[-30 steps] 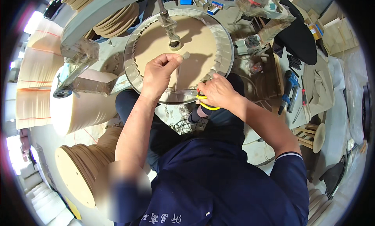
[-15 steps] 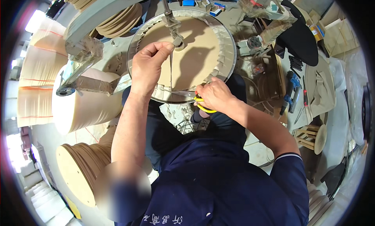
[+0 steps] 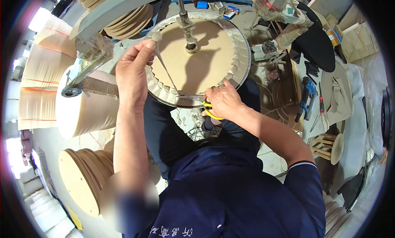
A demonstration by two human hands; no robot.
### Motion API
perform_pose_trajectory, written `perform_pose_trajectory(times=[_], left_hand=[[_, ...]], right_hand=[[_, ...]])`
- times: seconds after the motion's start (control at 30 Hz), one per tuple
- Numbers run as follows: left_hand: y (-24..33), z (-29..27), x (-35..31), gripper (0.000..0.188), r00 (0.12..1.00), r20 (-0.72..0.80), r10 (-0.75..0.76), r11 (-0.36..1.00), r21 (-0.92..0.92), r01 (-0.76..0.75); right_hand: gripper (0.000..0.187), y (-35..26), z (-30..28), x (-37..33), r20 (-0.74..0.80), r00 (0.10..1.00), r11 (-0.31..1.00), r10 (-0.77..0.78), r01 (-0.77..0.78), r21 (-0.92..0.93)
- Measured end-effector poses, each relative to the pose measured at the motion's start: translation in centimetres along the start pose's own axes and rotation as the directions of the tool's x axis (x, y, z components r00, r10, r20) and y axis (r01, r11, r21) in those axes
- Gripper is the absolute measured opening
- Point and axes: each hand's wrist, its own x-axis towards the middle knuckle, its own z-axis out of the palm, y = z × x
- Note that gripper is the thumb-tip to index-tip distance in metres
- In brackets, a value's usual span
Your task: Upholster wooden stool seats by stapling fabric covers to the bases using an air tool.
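Note:
In front of me a round tan board [image 3: 168, 40] sits inside a metal ring, with pleated pale fabric [image 3: 240, 53] folded over its edge. My left hand [image 3: 133, 71] pinches the end of a thin strip of pale fabric [image 3: 165, 69] at the ring's left side. The strip stretches taut down to the near rim. There, my right hand [image 3: 224, 100] grips scissors [image 3: 207, 109] with yellow handles, their blades lying along the fabric edge where the strip meets it. Whether the blades are parted is too small to tell.
A vertical rod [image 3: 186, 26] comes down on the board's middle. Padded arms [image 3: 98, 88] stand left and right. Stacked round boards [image 3: 84, 176] and a large pale roll [image 3: 82, 110] lie left. A blue power tool [image 3: 306, 96] and a screwdriver [image 3: 321, 102] lie right.
My left hand has moved left from near the rod, drawing the strip to a slant. My right hand with the scissors has barely moved.

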Motion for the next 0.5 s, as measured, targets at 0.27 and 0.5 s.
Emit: perform_pose_trajectory(times=[0.27, 0.5], left_hand=[[1.7, -1.9, -0.1, 0.016, 0.995, -0.092, 0.039, 0.996, -0.081, -0.047], [2.6, -2.8, 0.0, 0.015, 0.985, -0.170, 0.041, 0.992, -0.114, -0.061]], right_hand=[[0.049, -1.3, 0.4, 1.1, 0.199, 0.980, 0.999, 0.007, -0.015, 0.040], [0.043, -2.9, 0.2, 2.1, 0.205, 0.979, 1.000, 0.008, -0.013, 0.023]])
